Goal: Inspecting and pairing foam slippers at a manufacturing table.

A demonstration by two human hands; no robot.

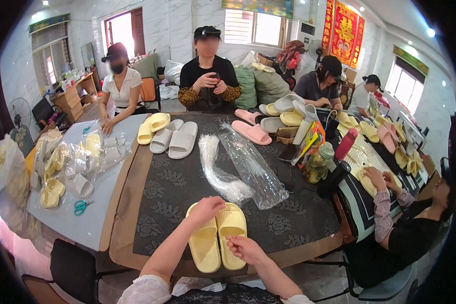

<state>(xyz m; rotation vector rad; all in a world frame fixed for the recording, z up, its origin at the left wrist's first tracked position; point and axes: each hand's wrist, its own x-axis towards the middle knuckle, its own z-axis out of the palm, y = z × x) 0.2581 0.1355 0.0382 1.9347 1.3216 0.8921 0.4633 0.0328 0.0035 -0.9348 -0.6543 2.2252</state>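
"Head view, quick: where's the pair, which way does it point?"

"Yellow slippers (204, 249), bottom centre, side by side, soles down. Toes to the top of the frame, heels to the bottom, long axis close to vertical."

"Hands?"

"Left hand (206, 209) over the strap of the left slipper, fingers bent toward the inner toe edge; can't tell if it's gripping. Right hand (245, 249) over the right slipper's foot opening, thumb and fingertips drawn together; can't tell if anything's pinched there."

"Materials, shapes?"

"Slippers: smooth, matt, foam-looking, rounded toes, wide straps. Tablecloth (159, 228): dark grey, leaf pattern. Bundle of strands (208, 157): thin, whitish, shiny, bent in a curve, lower end just above the toes. Clear bag (261, 177): long, crinkly plastic, slanting down to the right beside the bundle."

"Edges, room?"

"Heels sit at the near wooden rim of the table (122, 240), so tight toward the bottom of the frame. Bundle and bag crowd the upper side. Open cloth runs left and right of the pair, left forearm crossing part of the left stretch. Grey slippers (183, 139) well apart, upper left of the cloth."
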